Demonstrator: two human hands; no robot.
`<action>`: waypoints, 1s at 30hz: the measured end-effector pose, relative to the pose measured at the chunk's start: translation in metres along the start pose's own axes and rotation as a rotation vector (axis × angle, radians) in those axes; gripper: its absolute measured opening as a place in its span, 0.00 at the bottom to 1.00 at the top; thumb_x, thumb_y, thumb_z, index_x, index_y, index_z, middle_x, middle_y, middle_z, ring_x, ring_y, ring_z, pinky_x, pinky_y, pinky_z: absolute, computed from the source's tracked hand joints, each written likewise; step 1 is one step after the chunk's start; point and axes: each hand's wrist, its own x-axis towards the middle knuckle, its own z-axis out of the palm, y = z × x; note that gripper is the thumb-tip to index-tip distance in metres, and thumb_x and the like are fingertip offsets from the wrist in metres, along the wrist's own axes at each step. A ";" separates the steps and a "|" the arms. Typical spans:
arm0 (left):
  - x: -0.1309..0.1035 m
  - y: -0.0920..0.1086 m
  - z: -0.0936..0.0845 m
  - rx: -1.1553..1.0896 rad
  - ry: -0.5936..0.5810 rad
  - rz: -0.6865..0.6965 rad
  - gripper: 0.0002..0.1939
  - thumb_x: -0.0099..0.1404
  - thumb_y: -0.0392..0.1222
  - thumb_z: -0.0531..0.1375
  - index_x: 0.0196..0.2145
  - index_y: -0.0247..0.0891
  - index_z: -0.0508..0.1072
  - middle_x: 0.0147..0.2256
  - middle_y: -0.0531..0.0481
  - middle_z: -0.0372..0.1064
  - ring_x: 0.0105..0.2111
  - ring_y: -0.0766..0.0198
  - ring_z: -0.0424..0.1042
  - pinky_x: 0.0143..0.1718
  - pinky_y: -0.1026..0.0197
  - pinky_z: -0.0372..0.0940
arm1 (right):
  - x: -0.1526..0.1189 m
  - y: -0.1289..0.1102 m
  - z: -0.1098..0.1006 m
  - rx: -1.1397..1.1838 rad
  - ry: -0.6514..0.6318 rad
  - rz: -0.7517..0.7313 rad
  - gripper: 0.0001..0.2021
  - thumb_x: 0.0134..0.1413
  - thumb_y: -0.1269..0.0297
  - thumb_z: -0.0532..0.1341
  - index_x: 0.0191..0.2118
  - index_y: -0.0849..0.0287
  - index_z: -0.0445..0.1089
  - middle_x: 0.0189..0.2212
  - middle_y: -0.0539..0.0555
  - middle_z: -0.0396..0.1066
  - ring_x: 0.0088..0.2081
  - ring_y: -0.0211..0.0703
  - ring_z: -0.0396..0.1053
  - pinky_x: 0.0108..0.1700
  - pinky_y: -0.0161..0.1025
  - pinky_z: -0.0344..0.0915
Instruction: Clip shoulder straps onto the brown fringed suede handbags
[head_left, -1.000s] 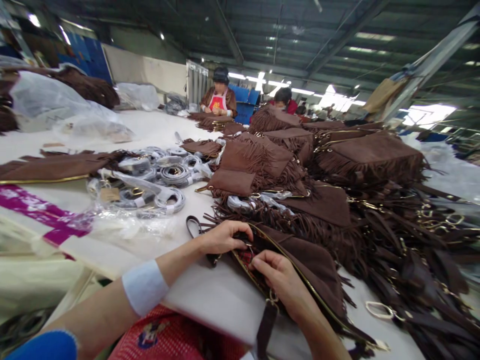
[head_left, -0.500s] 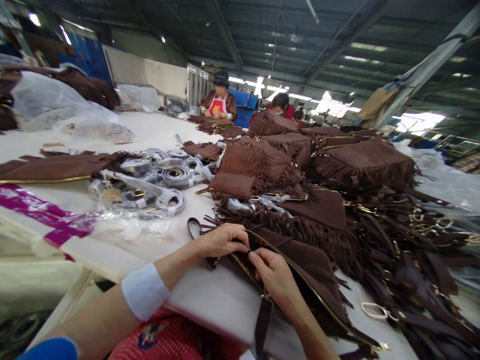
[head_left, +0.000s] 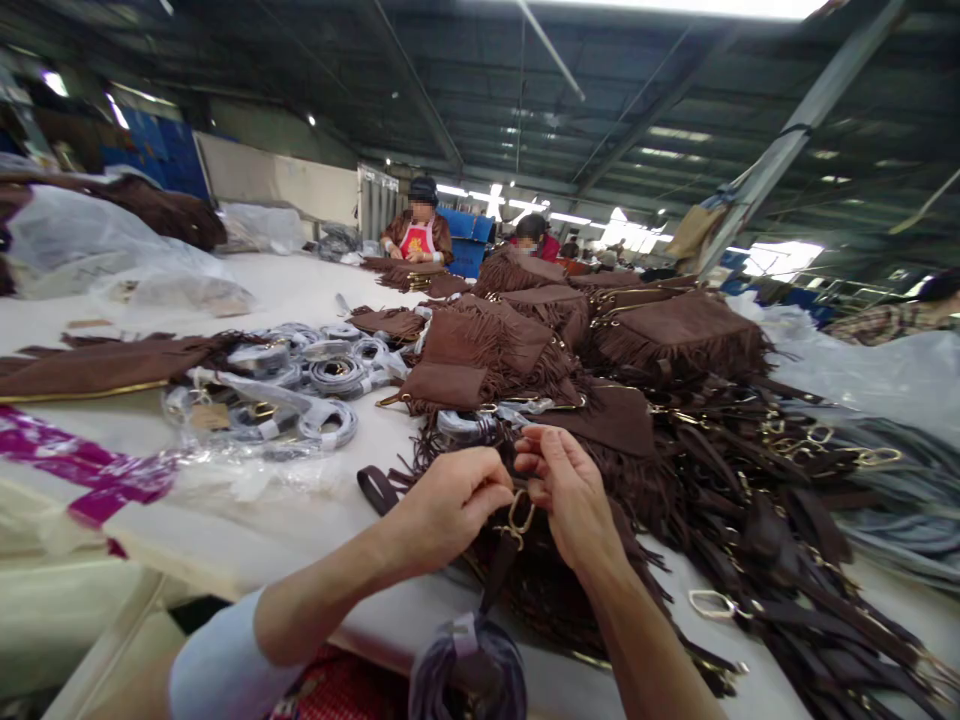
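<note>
My left hand is closed, thumb against curled fingers, at the upper edge of a dark brown fringed bag; anything in its pinch is too small to name. My right hand is beside it, fingers bent and parted, nothing visible in them. Between the hands a gold oval clasp sits on a dark strap. Below hangs a coiled, plastic-wrapped strap near the table edge. A dark loop lies left of the bag.
Fringed brown bags are piled beyond my hands, with dark straps and gold clasps to the right. Wrapped strap coils lie left on the white table. A person in a red apron and another person are at the back.
Both hands have risen slightly and my right fingers have spread from their pinch. The gold clasp now shows between them, and the wrapped coil has come into view below. The camera view has shifted.
</note>
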 end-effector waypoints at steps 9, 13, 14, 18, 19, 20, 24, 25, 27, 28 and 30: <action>-0.001 -0.023 0.031 -0.846 -0.247 -0.400 0.11 0.55 0.46 0.59 0.28 0.36 0.63 0.25 0.51 0.72 0.18 0.71 0.66 0.19 0.69 0.60 | 0.005 -0.001 0.009 0.047 -0.139 0.034 0.23 0.52 0.41 0.61 0.43 0.56 0.70 0.35 0.53 0.68 0.28 0.36 0.65 0.16 0.26 0.47; 0.000 -0.027 0.035 -0.883 -0.100 -0.431 0.14 0.53 0.48 0.62 0.26 0.34 0.65 0.22 0.52 0.70 0.19 0.70 0.69 0.22 0.67 0.65 | 0.010 0.001 0.003 0.215 -0.053 0.169 0.27 0.44 0.37 0.64 0.38 0.58 0.71 0.34 0.56 0.71 0.35 0.44 0.70 0.19 0.29 0.59; -0.001 -0.029 0.036 -0.875 -0.060 -0.433 0.15 0.53 0.48 0.63 0.26 0.34 0.65 0.22 0.52 0.70 0.18 0.70 0.68 0.22 0.68 0.65 | 0.010 0.003 -0.002 0.244 -0.005 0.189 0.28 0.43 0.37 0.65 0.38 0.58 0.72 0.35 0.56 0.72 0.37 0.45 0.71 0.22 0.31 0.64; -0.003 -0.035 0.037 -0.846 -0.015 -0.425 0.15 0.54 0.49 0.62 0.26 0.34 0.65 0.21 0.52 0.69 0.18 0.70 0.68 0.21 0.68 0.64 | 0.001 0.011 -0.026 0.178 0.074 0.208 0.23 0.38 0.45 0.71 0.34 0.59 0.74 0.32 0.56 0.74 0.31 0.40 0.69 0.21 0.28 0.62; -0.004 -0.035 0.038 -0.840 -0.019 -0.421 0.15 0.54 0.49 0.62 0.26 0.34 0.65 0.20 0.52 0.69 0.18 0.70 0.68 0.21 0.68 0.64 | -0.003 0.011 -0.030 0.137 0.028 0.221 0.22 0.38 0.47 0.72 0.34 0.60 0.75 0.29 0.55 0.74 0.27 0.37 0.67 0.19 0.27 0.58; -0.004 -0.035 0.039 -0.836 -0.023 -0.418 0.15 0.55 0.49 0.62 0.26 0.34 0.65 0.20 0.52 0.69 0.18 0.70 0.68 0.21 0.68 0.65 | -0.007 0.011 -0.032 0.098 -0.034 0.239 0.20 0.39 0.49 0.72 0.34 0.61 0.75 0.28 0.55 0.74 0.24 0.34 0.64 0.17 0.26 0.54; -0.004 -0.034 0.040 -0.824 -0.025 -0.403 0.15 0.56 0.50 0.61 0.27 0.35 0.63 0.20 0.54 0.68 0.18 0.70 0.68 0.21 0.68 0.64 | -0.019 0.006 -0.025 0.004 -0.172 0.261 0.21 0.43 0.52 0.71 0.39 0.61 0.75 0.27 0.54 0.75 0.20 0.32 0.63 0.19 0.28 0.57; -0.004 -0.034 0.041 -0.817 -0.027 -0.397 0.16 0.56 0.50 0.61 0.27 0.35 0.63 0.19 0.54 0.67 0.18 0.70 0.67 0.21 0.68 0.64 | -0.020 0.005 -0.021 -0.013 -0.174 0.246 0.21 0.42 0.52 0.71 0.40 0.61 0.74 0.26 0.53 0.74 0.19 0.32 0.63 0.20 0.29 0.58; -0.004 -0.034 0.041 -0.796 -0.030 -0.383 0.16 0.57 0.51 0.61 0.28 0.35 0.63 0.19 0.54 0.67 0.18 0.70 0.67 0.21 0.68 0.64 | -0.020 0.004 -0.013 -0.066 -0.160 0.190 0.22 0.41 0.50 0.71 0.38 0.61 0.74 0.21 0.51 0.72 0.17 0.32 0.61 0.19 0.30 0.57; -0.005 -0.035 0.041 -0.784 -0.032 -0.375 0.15 0.58 0.50 0.61 0.28 0.35 0.64 0.20 0.54 0.67 0.18 0.70 0.67 0.21 0.68 0.64 | -0.019 0.004 -0.010 -0.101 -0.147 0.158 0.22 0.40 0.49 0.71 0.36 0.61 0.74 0.19 0.49 0.70 0.16 0.32 0.59 0.17 0.30 0.55; -0.005 -0.035 0.041 -0.765 -0.040 -0.360 0.13 0.59 0.48 0.60 0.28 0.35 0.65 0.21 0.53 0.68 0.19 0.71 0.67 0.22 0.68 0.64 | -0.018 0.005 -0.006 -0.177 -0.123 0.098 0.21 0.40 0.47 0.71 0.33 0.60 0.74 0.17 0.47 0.68 0.15 0.32 0.58 0.16 0.30 0.54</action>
